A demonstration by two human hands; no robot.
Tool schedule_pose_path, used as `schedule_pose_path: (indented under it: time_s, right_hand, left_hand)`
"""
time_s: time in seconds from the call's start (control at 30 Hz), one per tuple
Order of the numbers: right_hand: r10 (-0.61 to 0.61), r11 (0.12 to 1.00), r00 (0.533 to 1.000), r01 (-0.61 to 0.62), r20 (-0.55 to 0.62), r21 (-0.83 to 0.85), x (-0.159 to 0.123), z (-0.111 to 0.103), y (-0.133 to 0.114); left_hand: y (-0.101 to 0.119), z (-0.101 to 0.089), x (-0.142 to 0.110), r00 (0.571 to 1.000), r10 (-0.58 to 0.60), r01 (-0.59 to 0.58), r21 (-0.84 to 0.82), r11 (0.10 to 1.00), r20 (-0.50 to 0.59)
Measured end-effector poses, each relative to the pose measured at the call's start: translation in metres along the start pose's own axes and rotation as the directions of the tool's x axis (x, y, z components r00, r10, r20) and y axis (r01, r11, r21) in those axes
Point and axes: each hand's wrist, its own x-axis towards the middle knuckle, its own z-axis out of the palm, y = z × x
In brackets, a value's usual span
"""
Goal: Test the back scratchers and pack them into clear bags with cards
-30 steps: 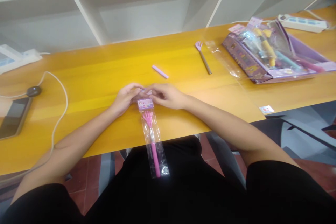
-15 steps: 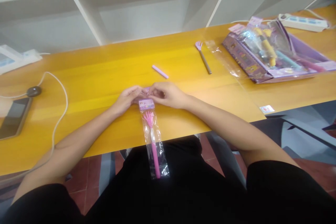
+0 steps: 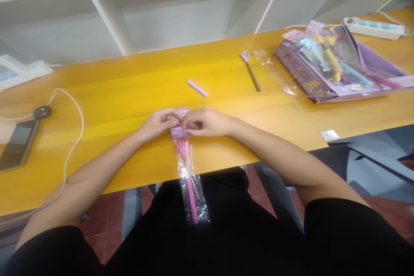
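Note:
A pink back scratcher (image 3: pixel 191 194) lies inside a clear plastic bag (image 3: pixel 201 200), its lower end reaching past the table edge over my lap. At the bag's top is a purple printed card header (image 3: pixel 180 133). My left hand (image 3: pixel 159 123) has its fingers closed on the left side of this header. From the right, my right hand (image 3: pixel 207 121) pinches at the header's middle, thumb and forefinger together. The fingertips of both hands nearly meet and cover part of the card.
Beyond my hands lie a lilac tube (image 3: pixel 197 88) and a loose scratcher with a metal stem (image 3: pixel 251 70). On the right stands a purple display box (image 3: pixel 305 73) of bagged scratchers. A phone (image 3: pixel 19 144), a white cable (image 3: pixel 77 112) and a power strip (image 3: pixel 375 27) are also on the table.
The bagged back scratcher and its header have shifted slightly down toward me. My right hand has lowered a little, and my left fingers now lie further over the card.

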Motion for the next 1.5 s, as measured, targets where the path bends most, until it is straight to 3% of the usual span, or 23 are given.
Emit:
schedule_pose_path:
  time_s: [0.6,0.77,0.93,1.2,1.33,1.5]
  right_hand:
    - [0.015,1.0,0.996,-0.013,0.089,-0.018,-0.002,-0.003,0.0]
    - [-0.014,1.0,0.995,0.015,0.098,-0.014,-0.001,-0.002,-0.001]
    - [0.034,0.999,0.993,-0.033,0.116,-0.013,0.001,-0.001,-0.001]
    - [0.186,0.981,0.983,-0.186,-0.007,-0.053,0.001,0.003,0.0]
    - [0.289,0.957,0.957,-0.289,0.028,-0.012,0.002,0.006,-0.003]
    - [0.24,0.97,0.967,-0.243,0.081,0.027,0.004,0.011,-0.001]
  left_hand:
    - [-0.004,-0.005,-0.001,0.986,0.006,-0.012,0.037,0.999,0.166]
    - [-0.01,-0.006,0.0,0.987,-0.004,-0.003,0.043,0.999,0.16]
    - [-0.011,-0.005,0.0,0.989,-0.022,0.014,0.056,0.998,0.147]
    - [0.001,0.002,-0.005,0.988,-0.07,0.054,0.113,0.992,0.139]
    - [-0.001,0.004,-0.005,0.993,-0.06,0.049,0.112,0.993,0.099]
    - [-0.009,0.006,-0.003,0.999,-0.015,0.013,0.056,0.998,0.042]
